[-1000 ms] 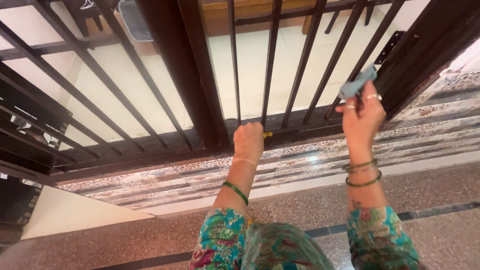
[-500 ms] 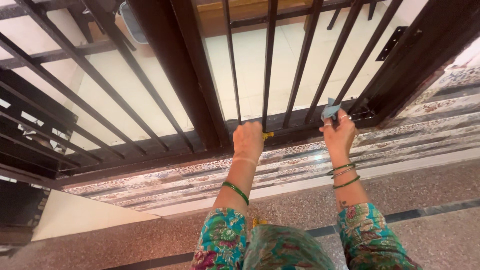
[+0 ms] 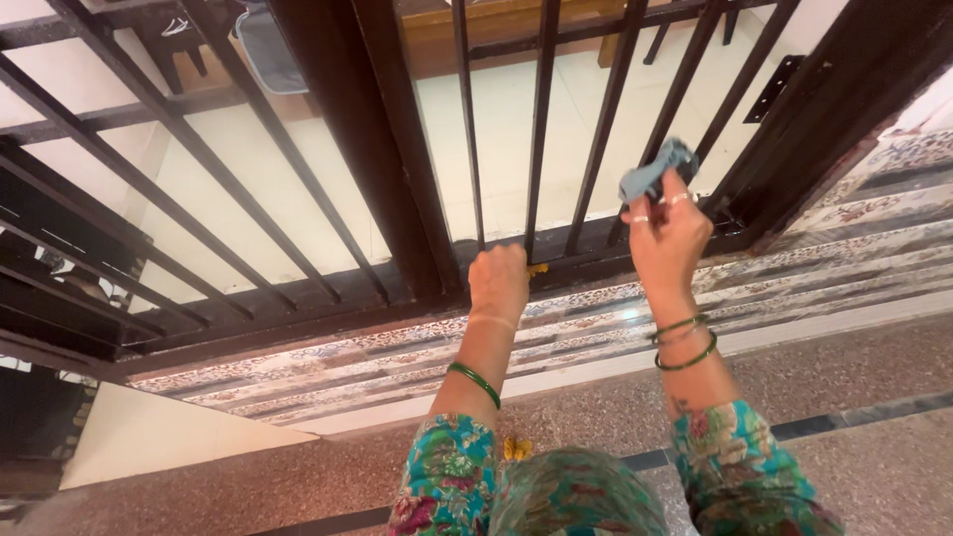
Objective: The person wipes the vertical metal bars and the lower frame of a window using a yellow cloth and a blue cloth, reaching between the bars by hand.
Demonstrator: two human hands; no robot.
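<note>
A dark metal grille gate (image 3: 541,119) with vertical bars stands in front of me. My left hand (image 3: 498,281) is closed around the foot of one bar near the bottom rail, with a bit of yellow showing beside the fingers. My right hand (image 3: 667,238) holds a small blue-grey cloth (image 3: 655,171) bunched against a bar further right, a little above the bottom rail. Both wrists carry green bangles, and the sleeves are teal with a flower print.
The gate's thick dark frame post (image 3: 382,139) rises left of my left hand. A patterned tile step (image 3: 596,318) runs under the gate, with speckled stone floor (image 3: 844,367) nearer me. Beyond the bars lie pale floor tiles and wooden furniture (image 3: 496,25).
My right hand with the cloth went down the bars toward the bottom rail and has come back up along a bar. My left hand has kept its grip.
</note>
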